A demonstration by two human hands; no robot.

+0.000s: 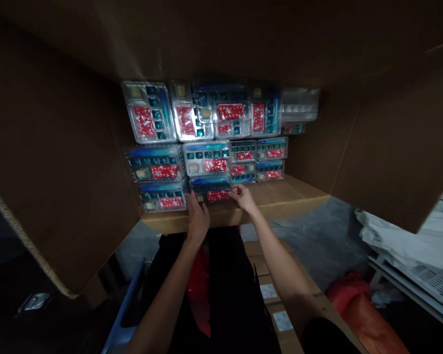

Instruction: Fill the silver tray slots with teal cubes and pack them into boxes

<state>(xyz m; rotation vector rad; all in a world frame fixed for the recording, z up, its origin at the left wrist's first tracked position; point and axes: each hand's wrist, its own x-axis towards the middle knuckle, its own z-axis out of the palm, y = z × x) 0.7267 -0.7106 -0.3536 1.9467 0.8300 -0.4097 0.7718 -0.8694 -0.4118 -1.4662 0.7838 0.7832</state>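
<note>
I'm looking down into a big brown cardboard box (308,199), and here's the clear plastic pack with blue strip, teal squares and red printed packet (217,195), low at the front edge, just right of a similar clear pack (163,196). My right hand (242,196) has its grip pinched on the pack's right edge; my left hand (198,216) lies at the left edge, fingers extended, though whether that grip is closed, I can't tell.

The clear plastic pack (207,186) (red pouch (217,195) inside) sits near the carton's edge (229,217).
</note>
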